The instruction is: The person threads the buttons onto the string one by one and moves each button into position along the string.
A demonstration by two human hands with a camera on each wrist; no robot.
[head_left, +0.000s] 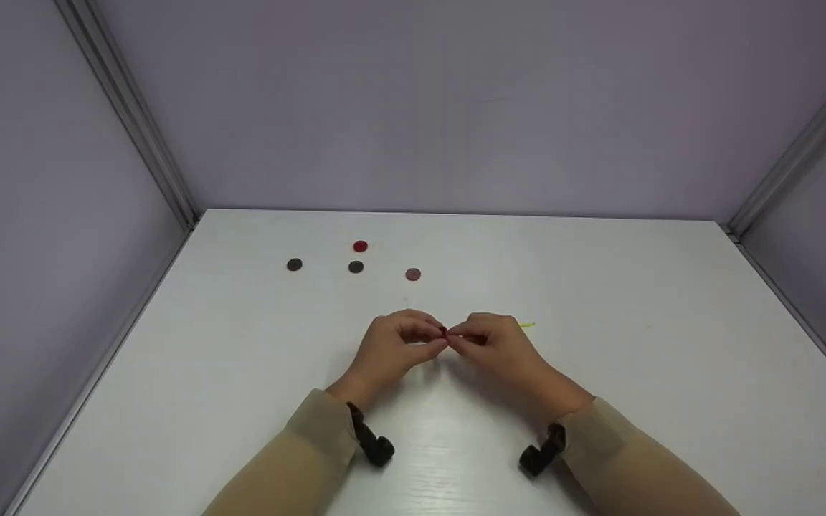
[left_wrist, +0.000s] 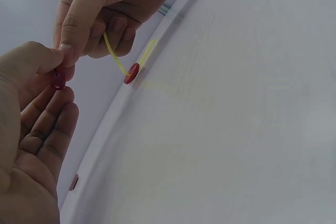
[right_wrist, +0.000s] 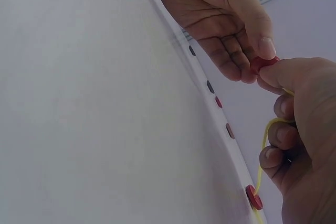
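My L hand (head_left: 393,344) and R hand (head_left: 493,342) both pinch a red button (left_wrist: 58,80) on yellow cord (left_wrist: 116,55). One button (left_wrist: 132,73) already strung; I judge four loose buttons (head_left: 355,266) at 11 o'clock are left

**Matt Board, Smooth Buttons**

The white tabletop (head_left: 599,358) looks like matt laminate with a faint wood grain. The small round red button (left_wrist: 58,80) appears to be smooth plastic, as does the thin yellow cord (left_wrist: 115,56). The grey walls (head_left: 456,107) look matt, their corner strips (head_left: 126,107) dull metal.

The head view looks forward and down over the white surface (head_left: 635,344) from some way off; both wrist views sit very close, sharing the red button (left_wrist: 58,80) pinched mid-frame.
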